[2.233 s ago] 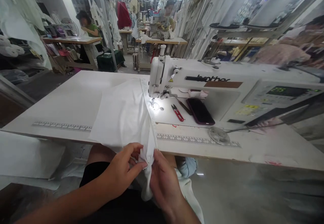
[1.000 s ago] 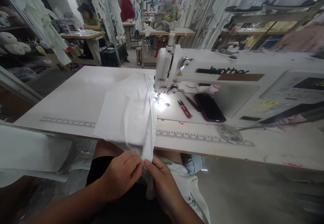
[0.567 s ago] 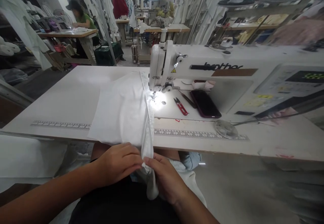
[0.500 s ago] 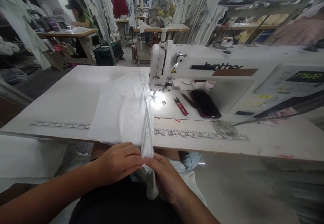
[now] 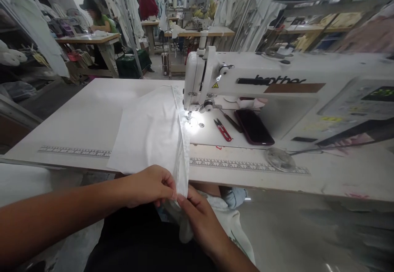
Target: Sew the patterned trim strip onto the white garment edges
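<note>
White fabric (image 5: 147,128) lies on the sewing table, its folded edge running from beside the needle down over the table's front edge. At that edge my left hand (image 5: 154,186) is closed, thumb and fingers pinching the fold. Close against it, my right hand (image 5: 200,210) grips the same fold between thumb and fingers. The rest of the cloth hangs into my lap, partly hidden by my hands. Just right of the fabric's far part stands the lit needle and presser foot (image 5: 189,118) of a white sewing machine (image 5: 212,79).
On the machine bed lie red thread snips (image 5: 222,130), a dark-handled tool (image 5: 232,122) and a dark phone (image 5: 255,127). A clear round disc (image 5: 280,159) rests near a printed ruler strip (image 5: 227,164). Another person (image 5: 101,21) sits at a table behind on the left.
My left hand has turned from lying flatter over the fold to a pinch with bent fingers. My right hand keeps its hold. The view has shifted slightly; the fabric lies nearly the same.
</note>
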The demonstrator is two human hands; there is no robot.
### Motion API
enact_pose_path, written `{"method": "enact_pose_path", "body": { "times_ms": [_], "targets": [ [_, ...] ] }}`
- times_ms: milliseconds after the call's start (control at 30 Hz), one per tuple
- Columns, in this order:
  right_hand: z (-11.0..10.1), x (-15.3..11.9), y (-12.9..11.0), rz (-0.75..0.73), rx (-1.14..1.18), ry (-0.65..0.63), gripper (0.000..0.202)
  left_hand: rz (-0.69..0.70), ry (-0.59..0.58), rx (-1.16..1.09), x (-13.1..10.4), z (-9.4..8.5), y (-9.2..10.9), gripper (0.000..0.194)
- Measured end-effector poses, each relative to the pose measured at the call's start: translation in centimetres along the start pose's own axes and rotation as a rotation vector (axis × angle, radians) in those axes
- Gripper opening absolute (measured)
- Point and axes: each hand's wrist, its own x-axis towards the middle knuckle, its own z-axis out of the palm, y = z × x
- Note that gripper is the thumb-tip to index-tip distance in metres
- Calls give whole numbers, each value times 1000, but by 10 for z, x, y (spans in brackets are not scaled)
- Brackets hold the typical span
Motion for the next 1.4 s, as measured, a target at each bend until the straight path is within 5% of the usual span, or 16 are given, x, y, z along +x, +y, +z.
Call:
{"method": "enact_pose_path", "body": {
  "times_ms": [200, 267, 333, 400, 467, 533, 667, 733, 800, 933, 1067, 1400],
  "targets": [
    [-3, 2, -6, 2, -37, -18, 19, -79, -79, -70, -1, 0, 10, 12],
    [-3, 1, -9, -15, -64, 4, 17, -7, -35, 30, -3, -1, 15, 12],
    [-3, -2, -14, -57, -119, 31, 15, 255, 103, 240, 0, -1, 22, 11],
    [-3, -6, -20, -92, -192, 54, 15, 672, 201, 478, 8, 0, 33, 12],
    [-7, -11, -26, -103, -296, 74, 16, 1027, 166, 694, 22, 4, 43, 15],
    [-16, -14, -29, -128, -465, 117, 17, 1163, 79, 894, 37, 9, 49, 18],
    [-44, 2, -24, -223, -871, 484, 8, 1090, 147, 1023, 52, 16, 50, 33],
    [-54, 18, -19, -365, -904, 735, 11, 1106, 255, 936, 51, 16, 46, 35],
    [-56, 32, -15, -547, -840, 847, 14, 1165, 327, 832, 46, 14, 44, 32],
    [-44, 29, -14, -748, -786, 766, 11, 1240, 309, 720, 32, 10, 44, 19],
    [-34, 2, -11, -931, -820, 712, 38, 1202, 204, 821, 25, 12, 48, 24],
    [-20, -31, 7, -633, -521, 631, 37, 1109, -142, 878, 22, 7, 61, 12]
  ]
}}
